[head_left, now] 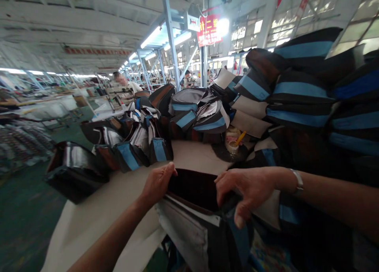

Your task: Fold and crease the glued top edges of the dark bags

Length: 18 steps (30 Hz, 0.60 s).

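A dark bag piece (195, 193) with a grey lining and a blue stripe lies at the near edge of the pale worktable (97, 209). My left hand (156, 183) grips its left edge, fingers curled over the rim. My right hand (247, 189) pinches the right side of the same piece, thumb down over the blue stripe; a metal bracelet sits on that wrist.
Stacks of black bag pieces with blue stripes (308, 94) tower at the right and spread across the table's far side (189, 114). A small pot with a yellow stick (233, 141) stands among them. A person (124, 82) sits far back. Green floor lies to the left.
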{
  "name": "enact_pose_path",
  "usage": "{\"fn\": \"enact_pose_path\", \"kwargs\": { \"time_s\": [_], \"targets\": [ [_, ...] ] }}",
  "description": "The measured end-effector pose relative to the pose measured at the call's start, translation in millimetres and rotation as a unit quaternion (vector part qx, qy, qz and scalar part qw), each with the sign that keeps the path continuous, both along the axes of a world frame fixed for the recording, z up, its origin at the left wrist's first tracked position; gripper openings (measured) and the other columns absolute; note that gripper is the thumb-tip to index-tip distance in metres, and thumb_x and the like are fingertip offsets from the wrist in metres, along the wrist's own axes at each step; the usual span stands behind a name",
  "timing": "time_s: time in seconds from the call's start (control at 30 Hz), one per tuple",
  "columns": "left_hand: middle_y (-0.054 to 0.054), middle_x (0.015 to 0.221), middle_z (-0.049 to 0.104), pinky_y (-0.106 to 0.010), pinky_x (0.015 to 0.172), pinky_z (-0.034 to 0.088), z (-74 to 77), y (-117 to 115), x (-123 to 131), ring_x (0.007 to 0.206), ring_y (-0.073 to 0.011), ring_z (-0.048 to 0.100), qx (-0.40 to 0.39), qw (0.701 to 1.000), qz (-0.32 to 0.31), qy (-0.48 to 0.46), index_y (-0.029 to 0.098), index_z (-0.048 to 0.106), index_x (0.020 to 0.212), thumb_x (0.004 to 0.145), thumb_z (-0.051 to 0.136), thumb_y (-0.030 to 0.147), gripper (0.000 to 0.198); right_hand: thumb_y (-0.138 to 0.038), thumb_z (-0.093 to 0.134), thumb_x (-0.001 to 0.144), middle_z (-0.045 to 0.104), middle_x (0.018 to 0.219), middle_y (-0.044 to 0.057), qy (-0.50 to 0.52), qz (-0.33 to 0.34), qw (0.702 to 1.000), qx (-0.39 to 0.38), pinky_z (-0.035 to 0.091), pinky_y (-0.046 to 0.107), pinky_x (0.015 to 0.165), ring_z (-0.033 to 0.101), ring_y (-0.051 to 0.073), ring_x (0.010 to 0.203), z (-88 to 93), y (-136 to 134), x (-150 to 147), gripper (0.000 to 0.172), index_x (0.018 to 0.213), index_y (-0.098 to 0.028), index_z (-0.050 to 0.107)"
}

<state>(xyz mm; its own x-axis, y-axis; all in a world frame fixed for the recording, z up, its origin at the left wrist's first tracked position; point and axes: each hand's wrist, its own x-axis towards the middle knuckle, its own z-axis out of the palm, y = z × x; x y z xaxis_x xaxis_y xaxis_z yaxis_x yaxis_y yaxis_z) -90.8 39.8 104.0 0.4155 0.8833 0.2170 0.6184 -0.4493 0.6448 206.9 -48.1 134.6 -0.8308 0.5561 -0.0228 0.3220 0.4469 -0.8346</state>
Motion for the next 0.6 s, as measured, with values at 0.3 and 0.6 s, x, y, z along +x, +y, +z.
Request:
{"fn": "enact_pose_path", "kwargs": {
  "time_s": [0.3,0.6],
  "targets": [
    [-0.003,0.093,0.065,-0.026,0.078,0.041,42.8,-46.5,27.9,0.083,-0.0171,0.059,-0.091,0.958,-0.268,0.036,0.019,0.073,0.091,0.101,0.034,0.049,0.051,-0.037,0.072,0.087,0.057,0.076,0.000,0.163,-0.055,0.982,0.073,0.042,0.027,0.082,0.053,0.012,0.079,-18.2,-21.4,-20.9,0.026,0.081,-0.013,0.064],
    [0.001,0.077,0.057,-0.024,0.064,0.037,56.8,-69.9,43.5,0.070,-0.0122,0.046,-0.255,0.911,-0.323,-0.027,0.012,0.068,0.089,0.083,0.074,0.043,0.032,-0.039,0.073,0.086,0.057,0.081,0.000,0.125,-0.095,0.987,0.035,0.039,0.023,0.071,0.050,0.011,0.076,-1.6,-29.8,-15.4,0.028,0.085,-0.012,0.064]
  ]
}}
